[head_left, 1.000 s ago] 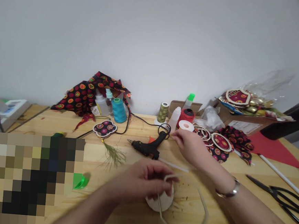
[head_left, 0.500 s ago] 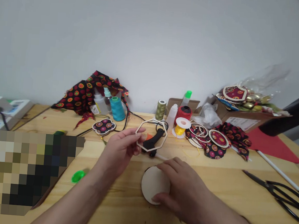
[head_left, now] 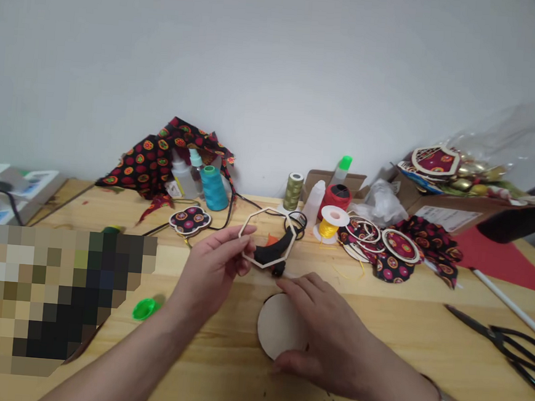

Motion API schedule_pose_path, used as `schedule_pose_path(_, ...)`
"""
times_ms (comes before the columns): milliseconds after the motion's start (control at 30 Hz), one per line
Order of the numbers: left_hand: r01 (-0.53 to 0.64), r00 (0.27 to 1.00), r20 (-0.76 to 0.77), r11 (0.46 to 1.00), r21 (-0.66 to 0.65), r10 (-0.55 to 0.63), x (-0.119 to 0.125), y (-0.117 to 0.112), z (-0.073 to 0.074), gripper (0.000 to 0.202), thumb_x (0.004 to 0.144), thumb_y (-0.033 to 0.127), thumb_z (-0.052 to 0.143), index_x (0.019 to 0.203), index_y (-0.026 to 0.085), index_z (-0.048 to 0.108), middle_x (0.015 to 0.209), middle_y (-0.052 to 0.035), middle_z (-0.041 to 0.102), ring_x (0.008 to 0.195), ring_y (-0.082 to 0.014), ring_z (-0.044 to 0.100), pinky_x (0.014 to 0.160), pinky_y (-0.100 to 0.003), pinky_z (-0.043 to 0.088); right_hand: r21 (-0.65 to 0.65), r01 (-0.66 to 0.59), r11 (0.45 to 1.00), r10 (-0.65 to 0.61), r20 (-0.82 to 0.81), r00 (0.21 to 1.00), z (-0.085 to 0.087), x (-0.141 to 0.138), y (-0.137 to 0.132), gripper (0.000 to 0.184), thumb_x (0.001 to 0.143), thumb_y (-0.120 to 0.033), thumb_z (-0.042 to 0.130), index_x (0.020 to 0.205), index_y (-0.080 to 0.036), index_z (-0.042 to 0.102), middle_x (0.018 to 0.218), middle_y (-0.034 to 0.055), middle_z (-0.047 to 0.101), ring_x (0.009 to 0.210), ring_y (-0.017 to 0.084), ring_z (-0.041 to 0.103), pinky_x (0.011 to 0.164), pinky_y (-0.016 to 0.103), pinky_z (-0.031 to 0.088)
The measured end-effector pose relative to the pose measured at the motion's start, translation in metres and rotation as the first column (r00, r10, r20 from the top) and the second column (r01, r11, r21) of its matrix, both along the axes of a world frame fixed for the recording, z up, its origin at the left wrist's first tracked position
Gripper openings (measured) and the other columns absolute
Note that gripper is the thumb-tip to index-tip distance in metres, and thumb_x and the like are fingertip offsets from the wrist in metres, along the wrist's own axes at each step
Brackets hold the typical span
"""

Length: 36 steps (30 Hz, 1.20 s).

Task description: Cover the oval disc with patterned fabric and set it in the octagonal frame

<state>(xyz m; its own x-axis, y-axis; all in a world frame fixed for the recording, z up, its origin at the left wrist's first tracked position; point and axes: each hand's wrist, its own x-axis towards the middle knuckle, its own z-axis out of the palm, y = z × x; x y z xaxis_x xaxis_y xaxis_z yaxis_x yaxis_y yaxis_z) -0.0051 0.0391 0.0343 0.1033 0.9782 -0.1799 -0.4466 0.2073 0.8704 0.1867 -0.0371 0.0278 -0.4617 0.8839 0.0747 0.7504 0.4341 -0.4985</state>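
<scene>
As the left hand [head_left: 216, 259] pinched the octagonal frame [head_left: 263, 265] by its left side, thumb against fingers, the right hand [head_left: 324, 335] spread over the pale disc [head_left: 278, 326], thumb at the near rim, fingertips past the far one! Firm grip or light rest on that disc? I could not tell. Up beyond the disc was the frame, and through its opening showed the black glue gun [head_left: 275, 249], farther out than both hands.

On to the lettering: well off to the right of the right hand, a cardboard box [head_left: 406, 203] bore a white label [head_left: 445, 218] with print on it (far too small to read). Beyond the left hand, beside the teal spool [head_left: 214, 189], a squeeze bottle [head_left: 184, 177] wore a pale sticker [head_left: 174, 189], its marks just as tiny. Out past the right hand stood a translucent bottle [head_left: 314, 204] and a spool of yellow thread [head_left: 327, 230]; to its right lay the black scissors [head_left: 498, 335]. And just beside the left forearm [head_left: 145, 342], a green cap [head_left: 144, 309] sat on the wooden table [head_left: 217, 369].
</scene>
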Motion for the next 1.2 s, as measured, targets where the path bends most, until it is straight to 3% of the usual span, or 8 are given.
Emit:
schedule_pose_path(133,0.01,1.0,-0.006,1.0,-0.008,-0.01,0.0,-0.005,-0.007,0.023,0.067,0.02,0.077,0.089,0.014,0.074,0.063,0.0001,0.065,0.05,-0.0058,0.051,0.044,-0.014,0.038,0.025,0.001,1.0,-0.002,0.048,0.999,-0.01,-0.003,-0.002,0.098,0.059,-0.053,0.082,0.14,-0.017,0.039,0.133,0.011,0.053,0.113,0.03,0.045,0.098,0.048,0.041)
schedule_pose_path(400,0.053,0.998,-0.025,0.998,-0.039,-0.054,-0.005,-0.004,-0.01,0.023,0.068,0.022,0.076,0.09,0.014,0.074,0.064,0.0003,0.064,0.049,-0.0052,0.051,0.043,-0.014,0.038,0.021,0.008,1.0,-0.008,0.045,0.999,-0.016,-0.007,-0.006,0.088,0.065,-0.038,0.076,0.141,-0.021,0.035,0.134,0.0099,0.05,0.114,0.029,0.043,0.098,0.047,0.039)
schedule_pose_path(700,0.159,0.983,-0.079,0.981,-0.111,-0.168,-0.005,0.0,-0.01,0.022,0.063,0.028,0.076,0.078,0.012,0.072,0.058,0.0015,0.06,0.041,-0.0044,0.047,0.036,-0.014,0.03,-0.021,0.004,1.0,-0.003,0.079,0.997,-0.009,-0.004,-0.004,0.081,0.064,-0.036,0.075,0.136,-0.017,0.043,0.128,0.0107,0.054,0.111,0.03,0.045,0.098,0.048,0.039)
schedule_pose_path(833,0.204,0.961,-0.159,0.969,-0.143,-0.225,-0.007,0.001,-0.01,0.022,0.064,0.031,0.073,0.075,0.013,0.071,0.055,0.0023,0.059,0.037,-0.0035,0.043,0.034,-0.014,0.024,-0.046,0.033,0.998,-0.028,0.097,0.995,0.001,0.009,0.0,0.072,0.064,-0.036,0.074,0.13,-0.017,0.049,0.121,0.0111,0.058,0.107,0.03,0.051,0.095,0.047,0.043)
schedule_pose_path(967,0.281,0.907,-0.267,0.94,-0.195,-0.326,-0.008,0.001,-0.012,0.021,0.066,0.033,0.069,0.073,0.013,0.071,0.052,0.0025,0.058,0.034,-0.004,0.041,0.033,-0.015,0.02,-0.055,0.102,0.993,-0.097,0.083,0.992,0.014,0.042,0.006,0.083,0.068,-0.035,0.071,0.142,-0.018,0.036,0.134,0.015,0.053,0.12,0.031,0.051,0.1,0.047,0.042)
schedule_pose_path(1067,0.37,0.83,-0.353,0.9,-0.23,-0.432,-0.006,-0.003,-0.013,0.022,0.065,0.034,0.067,0.069,0.013,0.072,0.048,0.0009,0.058,0.033,-0.0059,0.04,0.034,-0.017,0.021,-0.034,0.249,0.968,-0.249,0.029,0.968,0.021,0.067,0.014,0.081,0.071,-0.04,0.068,0.142,-0.019,0.035,0.129,0.0146,0.056,0.113,0.03,0.056,0.096,0.048,0.046)
schedule_pose_path(1200,0.465,0.716,-0.489,0.863,-0.197,-0.497,0.0,-0.012,-0.013,0.022,0.067,0.033,0.069,0.053,0.016,0.067,0.042,0.0013,0.053,0.035,-0.0101,0.041,0.037,-0.021,0.023,-0.028,0.269,0.963,-0.27,-0.106,0.957,0.021,0.076,0.022,0.073,0.075,-0.039,0.066,0.139,-0.021,0.037,0.123,0.0123,0.058,0.105,0.027,0.06,0.09,0.046,0.05)
